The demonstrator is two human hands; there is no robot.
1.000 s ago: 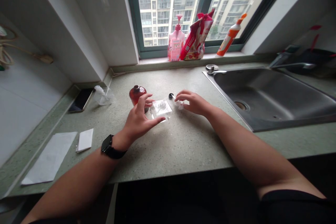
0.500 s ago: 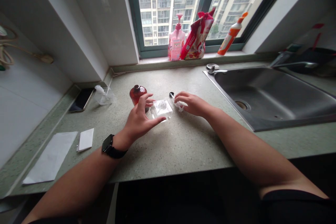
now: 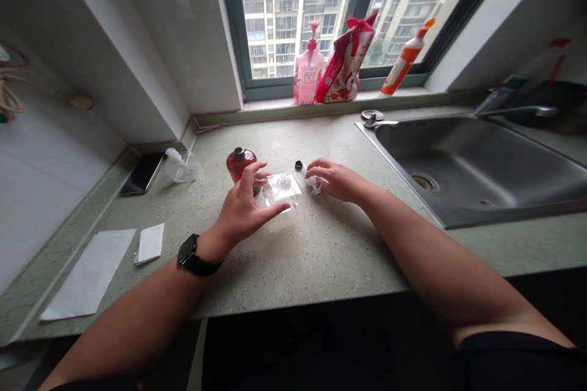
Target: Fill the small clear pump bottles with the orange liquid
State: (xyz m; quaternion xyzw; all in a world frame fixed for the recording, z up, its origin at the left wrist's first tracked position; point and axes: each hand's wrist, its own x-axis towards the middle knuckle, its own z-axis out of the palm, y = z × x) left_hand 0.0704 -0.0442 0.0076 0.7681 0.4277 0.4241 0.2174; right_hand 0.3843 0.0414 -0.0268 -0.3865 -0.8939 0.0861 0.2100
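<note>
My left hand (image 3: 245,204) is curved around a clear square bottle (image 3: 283,188), its thumb along the near side and its fingers at the far left side. The bottle's round opening faces up. To the right of it, my right hand (image 3: 337,181) has its fingers closed on a small white piece that looks like a pump head (image 3: 316,184), partly hidden by the fingers. A small black cap (image 3: 298,165) lies on the counter between the hands. Behind my left fingers stands a reddish-brown bottle (image 3: 239,162) with an uncapped neck.
A phone (image 3: 143,174) and a clear container with a white top (image 3: 180,166) sit at the left. White paper (image 3: 89,275) and a small white packet (image 3: 150,244) lie nearer. A steel sink (image 3: 477,159) is at the right. A pink pump bottle (image 3: 308,73) stands on the sill.
My right hand and the white piece have shifted slightly; its white stem no longer overlaps the black cap. The left hand and the clear bottle stay nearly still.
</note>
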